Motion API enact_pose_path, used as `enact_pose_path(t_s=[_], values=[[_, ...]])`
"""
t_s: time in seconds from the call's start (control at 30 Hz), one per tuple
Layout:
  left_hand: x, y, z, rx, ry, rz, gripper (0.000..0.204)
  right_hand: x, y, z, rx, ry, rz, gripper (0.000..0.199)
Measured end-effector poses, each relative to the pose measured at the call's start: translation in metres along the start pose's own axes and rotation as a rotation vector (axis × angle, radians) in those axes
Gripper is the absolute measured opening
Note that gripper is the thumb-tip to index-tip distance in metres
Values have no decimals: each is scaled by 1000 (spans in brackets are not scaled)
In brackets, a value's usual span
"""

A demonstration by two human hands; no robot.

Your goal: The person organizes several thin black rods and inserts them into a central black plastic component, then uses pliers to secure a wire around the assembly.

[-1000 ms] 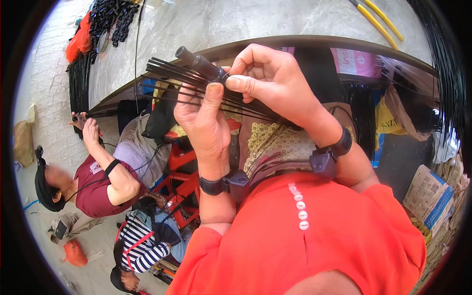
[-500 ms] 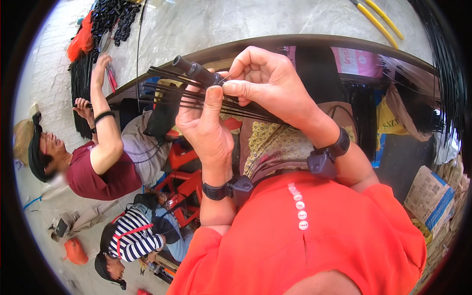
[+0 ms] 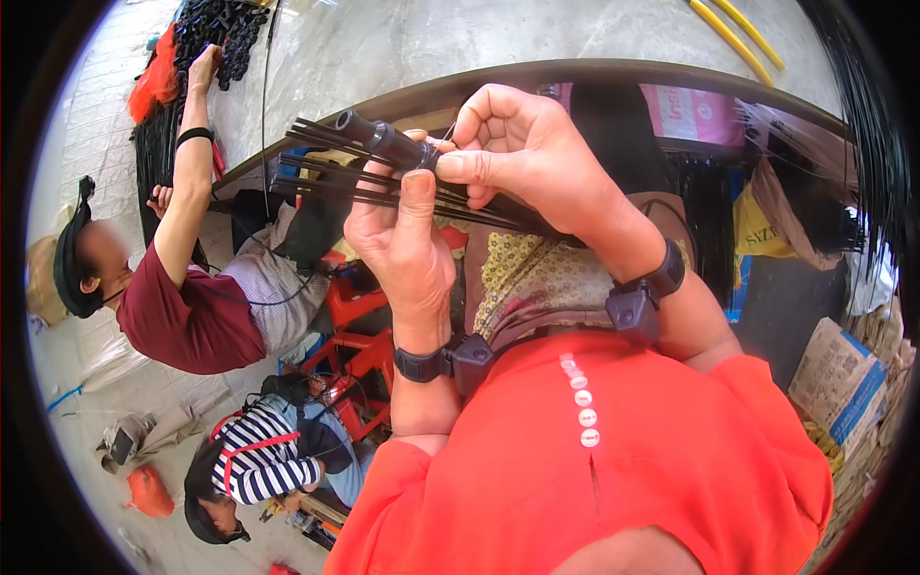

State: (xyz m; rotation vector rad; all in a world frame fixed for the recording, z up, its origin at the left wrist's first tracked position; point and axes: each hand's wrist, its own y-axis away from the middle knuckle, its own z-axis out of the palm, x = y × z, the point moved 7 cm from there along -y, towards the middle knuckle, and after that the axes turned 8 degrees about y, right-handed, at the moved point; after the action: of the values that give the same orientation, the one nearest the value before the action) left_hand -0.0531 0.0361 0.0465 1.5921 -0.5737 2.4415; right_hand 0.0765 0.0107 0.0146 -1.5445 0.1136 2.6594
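Observation:
My left hand (image 3: 407, 240) is closed round a black plastic umbrella runner (image 3: 383, 141) and the thin black umbrella ribs (image 3: 331, 171) fanned about it. Its thumb presses near the runner's collar, while its other fingers are partly hidden behind the ribs. My right hand (image 3: 522, 153) pinches a thin wire (image 3: 449, 131) between thumb and forefinger, right at that collar. The ribs pass beneath my right hand, over my lap. How far the wire wraps round the collar is hidden by my fingertips.
Ahead lies a grey table (image 3: 479, 34) with a dark edge and a yellow-handled tool (image 3: 733, 38). A co-worker (image 3: 192, 307) sits at left, reaching to a pile of black parts (image 3: 225, 34). Black rods (image 3: 867, 134) hang at right. Red stools (image 3: 359, 355) stand at left.
The wire now stands up more visibly above my right fingertips; both hands keep nearly the same place. The co-worker at left has stretched an arm farther forward to the black parts.

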Motion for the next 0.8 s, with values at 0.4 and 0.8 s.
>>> enact_pose_path(t_s=[0.4, 0.8], values=[[0, 9, -4, 236, -202, 96, 24, 16, -2, 5, -54, -14, -14, 19], [-6, -13, -6, -25, 84, 61, 33, 82, 47, -66, -61, 1072, -133, 77]])
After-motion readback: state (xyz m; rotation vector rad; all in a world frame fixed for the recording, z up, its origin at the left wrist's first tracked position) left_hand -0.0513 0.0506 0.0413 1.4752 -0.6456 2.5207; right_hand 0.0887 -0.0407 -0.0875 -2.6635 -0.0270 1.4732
